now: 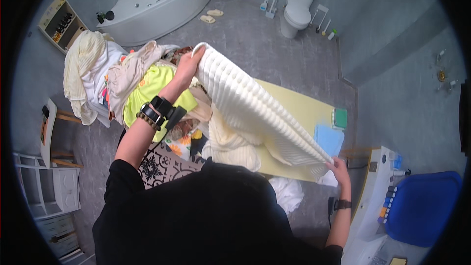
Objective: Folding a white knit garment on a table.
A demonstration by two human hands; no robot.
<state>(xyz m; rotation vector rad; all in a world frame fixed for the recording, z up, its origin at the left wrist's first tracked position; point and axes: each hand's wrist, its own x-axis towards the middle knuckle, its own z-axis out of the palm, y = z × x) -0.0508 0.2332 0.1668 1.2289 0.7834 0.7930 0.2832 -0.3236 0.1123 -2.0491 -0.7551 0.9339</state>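
Note:
A cream ribbed blanket (250, 96) stretches between my two hands, its upper edge pulled into a slanting line. My left hand (189, 66) grips one corner, raised over the heap of clothes. Lower down at the right, my right hand (338, 168) pinches the other end near the pale yellow table (294, 99). The blanket's lower part falls in folds onto the table and toward my body. Beside my left forearm lies a lime-yellow garment (149, 91). A folded light blue cloth (328, 138) rests on the table close to my right hand.
Piled clothes (88, 76) reach to the left. A green-topped box (339, 118) stands at the table's right end. White cloth (287, 194) hangs low near my body. A white counter (365, 201) is at my right; the bathtub (162, 7) and toilet (297, 10) stand farther back.

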